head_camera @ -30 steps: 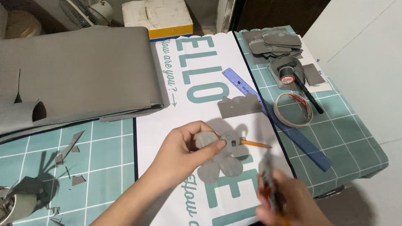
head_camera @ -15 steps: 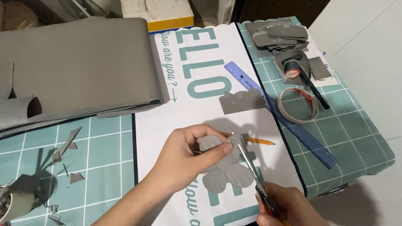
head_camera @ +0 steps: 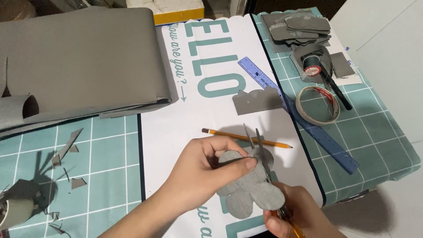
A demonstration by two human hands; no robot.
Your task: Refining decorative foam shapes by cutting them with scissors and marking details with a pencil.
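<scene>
Head view, lower centre: left hand (head_camera: 200, 169) pinches a grey felt cutout (head_camera: 253, 191), while right hand (head_camera: 293, 218) grips scissors (head_camera: 260, 152) with blades parted at its edge. Thin and floppy, it looks best held close beside the cut.

Low in the frame, the left hand (head_camera: 200, 169) pinches a grey, lobed fabric piece (head_camera: 253, 191) between thumb and fingers; the right hand (head_camera: 299, 216), at the bottom edge, grips scissors (head_camera: 260, 147) whose open blades point up across the piece; a yellow pencil (head_camera: 246, 138) lies just above the hands on a white printed sheet (head_camera: 211, 110); a folded grey material (head_camera: 79, 61) fills the upper left; a blue ruler (head_camera: 299, 114) slants down the right side beside a tape ring (head_camera: 317, 105); grey scraps (head_camera: 66, 150) dot the green cutting mat (head_camera: 110, 150) at the left.
</scene>
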